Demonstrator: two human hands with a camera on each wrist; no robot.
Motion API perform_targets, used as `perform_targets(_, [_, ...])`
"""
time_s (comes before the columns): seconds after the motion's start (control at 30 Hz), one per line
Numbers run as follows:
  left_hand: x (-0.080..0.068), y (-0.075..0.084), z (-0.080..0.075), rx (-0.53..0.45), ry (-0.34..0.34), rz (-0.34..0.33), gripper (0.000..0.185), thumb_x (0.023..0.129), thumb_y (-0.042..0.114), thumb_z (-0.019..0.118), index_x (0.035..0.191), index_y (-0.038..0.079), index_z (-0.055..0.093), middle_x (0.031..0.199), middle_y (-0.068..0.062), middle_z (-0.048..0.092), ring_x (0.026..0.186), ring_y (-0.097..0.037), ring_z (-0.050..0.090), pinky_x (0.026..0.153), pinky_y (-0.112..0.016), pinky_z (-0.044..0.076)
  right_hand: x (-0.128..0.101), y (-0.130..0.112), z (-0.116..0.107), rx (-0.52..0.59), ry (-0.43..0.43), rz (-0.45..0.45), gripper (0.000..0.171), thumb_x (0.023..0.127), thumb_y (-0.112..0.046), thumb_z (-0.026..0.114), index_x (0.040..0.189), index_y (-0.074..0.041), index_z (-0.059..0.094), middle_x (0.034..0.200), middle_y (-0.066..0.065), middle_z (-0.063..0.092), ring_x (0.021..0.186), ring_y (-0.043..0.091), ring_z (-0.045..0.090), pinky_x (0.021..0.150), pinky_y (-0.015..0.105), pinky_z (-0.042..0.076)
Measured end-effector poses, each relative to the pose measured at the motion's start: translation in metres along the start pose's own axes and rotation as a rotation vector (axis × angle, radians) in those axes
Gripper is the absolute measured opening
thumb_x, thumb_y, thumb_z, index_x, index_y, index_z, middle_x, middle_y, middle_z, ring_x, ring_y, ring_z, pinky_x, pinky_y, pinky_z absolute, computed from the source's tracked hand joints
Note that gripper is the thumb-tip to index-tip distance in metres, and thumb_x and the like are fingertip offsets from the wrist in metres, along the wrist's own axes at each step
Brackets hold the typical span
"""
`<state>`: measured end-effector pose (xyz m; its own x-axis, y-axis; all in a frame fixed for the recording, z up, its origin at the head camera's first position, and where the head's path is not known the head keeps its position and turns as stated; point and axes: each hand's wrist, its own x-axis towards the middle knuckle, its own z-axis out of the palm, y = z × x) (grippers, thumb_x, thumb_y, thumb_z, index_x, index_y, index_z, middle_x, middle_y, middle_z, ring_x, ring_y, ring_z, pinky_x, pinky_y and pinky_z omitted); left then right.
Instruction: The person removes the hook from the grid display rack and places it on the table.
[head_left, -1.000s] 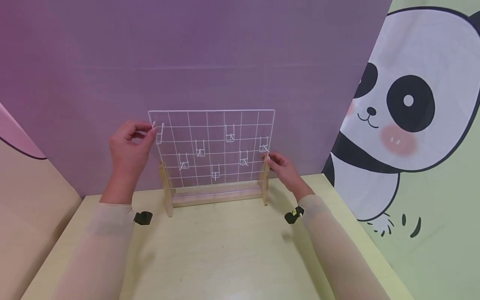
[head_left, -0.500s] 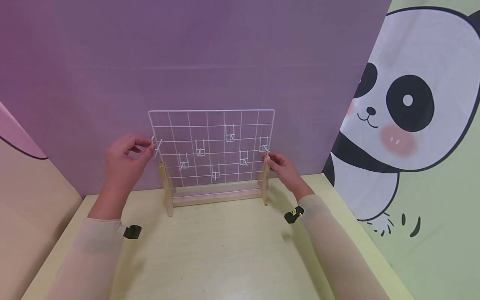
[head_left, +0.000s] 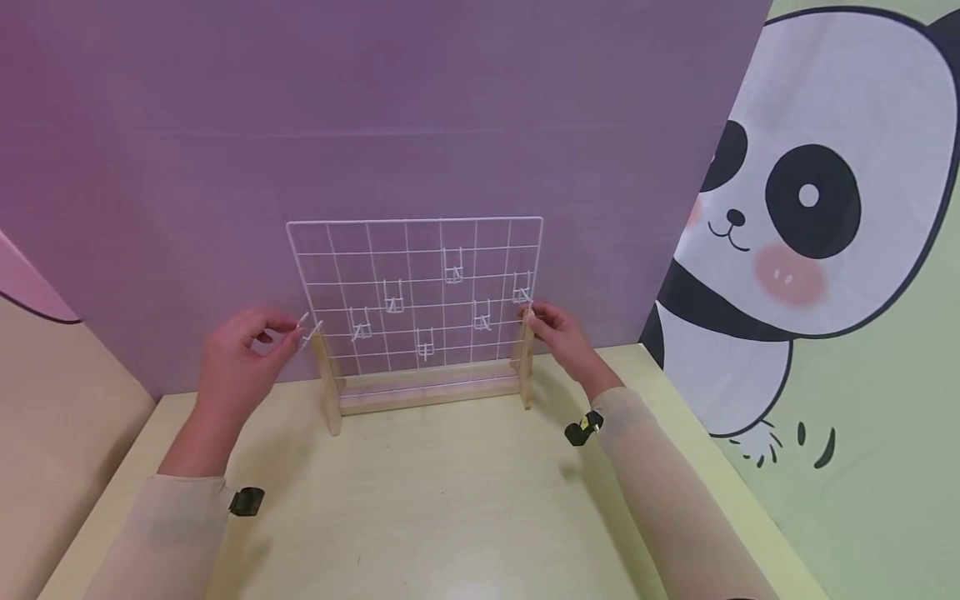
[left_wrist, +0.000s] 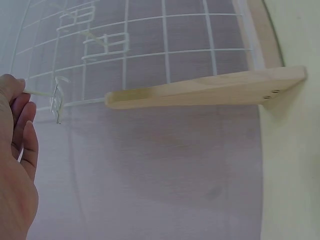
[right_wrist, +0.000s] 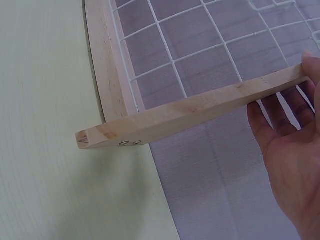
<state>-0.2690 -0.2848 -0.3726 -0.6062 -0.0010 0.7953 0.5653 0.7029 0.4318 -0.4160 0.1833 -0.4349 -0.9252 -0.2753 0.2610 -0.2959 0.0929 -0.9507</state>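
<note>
Hook (head_left: 309,328) was the small white wire thing that the left hand (head_left: 240,358) pinched between its thumb and fingertips, just to the left of the rack and off the wires. In the left wrist view the hook (left_wrist: 56,98) stuck out from the fingertips (left_wrist: 15,90) and sat close to the left wooden leg (left_wrist: 200,92), but it did not touch it. Nearest of all was the pale yellow table (head_left: 450,508), with both sleeved arms reaching over it and a little black clip on each wrist. The right hand (head_left: 558,337) was farther in, on the right side of the rack. Its fingers curled at the top of the right wooden leg (head_left: 522,367), and in the right wrist view the fingers (right_wrist: 280,117) lay behind that leg (right_wrist: 200,112) with the thumb on top, so the hand held it. The wooden base (head_left: 427,390) stood on the far part of the table and held up the white wire grid (head_left: 416,292). Six more hooks hung on the grid, one of them (head_left: 453,267) high up and another (head_left: 425,343) low down. Behind the rack was a purple wall (head_left: 420,108). On the far right was a big panda picture (head_left: 810,200) on a green wall.
</note>
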Motion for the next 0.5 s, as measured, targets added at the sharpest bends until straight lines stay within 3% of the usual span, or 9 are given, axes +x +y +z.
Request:
perform_targets(0.17, [-0.013, -0.004, 0.002, 0.017, -0.025, -0.026, 0.017, 0.089, -0.008, 0.086, 0.100, 0.003, 0.080, 0.097, -0.012, 0.077, 0.088, -0.012, 0.063, 0.080, -0.007, 0.044, 0.000, 0.001, 0.000, -0.005, 0.001, 0.013, 0.038, 0.115, -0.018, 0.062, 0.149, 0.000, 0.064, 0.149, 0.022, 0.065, 0.135, 0.027, 0.060, 0.124, 0.052, 0.045])
perform_targets(0.37, [-0.024, -0.009, 0.007, 0.013, -0.057, -0.039, 0.017, 0.090, -0.009, 0.085, 0.101, 0.002, 0.079, 0.098, -0.011, 0.077, 0.091, -0.003, 0.061, 0.081, -0.006, 0.045, 0.001, 0.002, -0.001, -0.007, 0.005, 0.015, 0.038, 0.115, -0.018, 0.062, 0.149, 0.000, 0.064, 0.149, 0.021, 0.066, 0.137, 0.028, 0.060, 0.124, 0.051, 0.045])
perform_targets(0.5, [-0.030, -0.011, 0.010, 0.030, -0.083, -0.046, 0.018, 0.090, -0.009, 0.085, 0.102, 0.004, 0.079, 0.098, -0.010, 0.076, 0.092, -0.007, 0.061, 0.082, -0.006, 0.044, 0.002, 0.003, -0.002, 0.003, -0.008, -0.008, 0.038, 0.116, -0.017, 0.061, 0.148, 0.003, 0.064, 0.149, 0.023, 0.066, 0.139, 0.033, 0.059, 0.123, 0.052, 0.045])
